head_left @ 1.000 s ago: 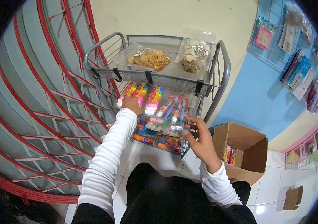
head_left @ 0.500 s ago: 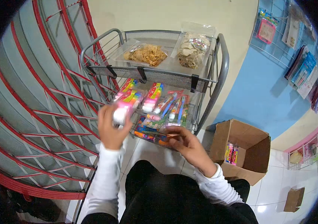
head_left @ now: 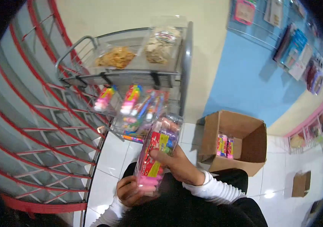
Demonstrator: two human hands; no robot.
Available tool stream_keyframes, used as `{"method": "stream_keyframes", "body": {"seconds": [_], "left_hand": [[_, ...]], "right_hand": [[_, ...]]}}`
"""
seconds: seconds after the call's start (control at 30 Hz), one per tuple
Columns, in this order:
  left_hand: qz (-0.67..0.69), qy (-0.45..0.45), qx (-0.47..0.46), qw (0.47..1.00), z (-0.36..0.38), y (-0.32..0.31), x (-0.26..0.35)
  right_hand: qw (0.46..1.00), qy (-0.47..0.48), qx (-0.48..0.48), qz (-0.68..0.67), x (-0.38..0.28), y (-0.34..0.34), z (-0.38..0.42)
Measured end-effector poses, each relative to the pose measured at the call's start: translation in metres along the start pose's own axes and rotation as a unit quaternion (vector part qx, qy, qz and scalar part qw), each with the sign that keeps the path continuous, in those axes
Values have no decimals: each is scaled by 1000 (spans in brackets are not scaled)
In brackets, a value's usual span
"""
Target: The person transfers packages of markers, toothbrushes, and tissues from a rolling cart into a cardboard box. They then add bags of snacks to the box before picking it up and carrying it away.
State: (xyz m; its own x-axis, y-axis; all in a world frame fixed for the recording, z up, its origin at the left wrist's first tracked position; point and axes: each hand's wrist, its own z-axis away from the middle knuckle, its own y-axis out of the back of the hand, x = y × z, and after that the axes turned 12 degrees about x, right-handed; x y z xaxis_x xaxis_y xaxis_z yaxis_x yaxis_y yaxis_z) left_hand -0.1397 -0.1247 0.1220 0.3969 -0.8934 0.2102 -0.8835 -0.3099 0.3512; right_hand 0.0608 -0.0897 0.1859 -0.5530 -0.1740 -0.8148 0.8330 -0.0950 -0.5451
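A long clear pack of colourful sticks (head_left: 154, 160) with a red and yellow label slants across the lower middle. My left hand (head_left: 128, 190) has its fingers wrapped round the lower end. Around the middle of the pack, my right hand (head_left: 178, 166) grips the right side, thumb on the label. Beyond it, the lower shelf of a grey metal rack (head_left: 186, 56) holds smaller colourful packs (head_left: 132, 99) and toothbrush-like packs (head_left: 146, 106). On the top shelf lie a bag of orange-brown chips (head_left: 116, 57) and a bag of pale chips (head_left: 160, 45).
An open cardboard box (head_left: 227, 165) with a few colourful packs (head_left: 225, 146) stands at the right on the tiled floor. A red and grey folding gate (head_left: 36, 125) fills the left. Goods hang on a wire grid (head_left: 258, 38) at upper right; a small cardboard piece (head_left: 301, 184) lies below.
The small pack has left my left hand. Both hands now hold the long pack nearer my body. The view has shifted, moving the rack leftward in the picture.
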Motion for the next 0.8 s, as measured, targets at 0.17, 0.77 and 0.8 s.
{"method": "stream_keyframes", "body": {"seconds": [0.17,0.77,0.8], "left_hand": [[154,-57,5,987,21,-29,-29],[57,46,-140,987,25,-92,-18],[49,52,-141,987,24,-93,-14]], "right_hand": [[996,85,3,26,1,51,20],[627,-101,388,668,-14,536,-16],[614,-128,356,692,4,564,-21]]}}
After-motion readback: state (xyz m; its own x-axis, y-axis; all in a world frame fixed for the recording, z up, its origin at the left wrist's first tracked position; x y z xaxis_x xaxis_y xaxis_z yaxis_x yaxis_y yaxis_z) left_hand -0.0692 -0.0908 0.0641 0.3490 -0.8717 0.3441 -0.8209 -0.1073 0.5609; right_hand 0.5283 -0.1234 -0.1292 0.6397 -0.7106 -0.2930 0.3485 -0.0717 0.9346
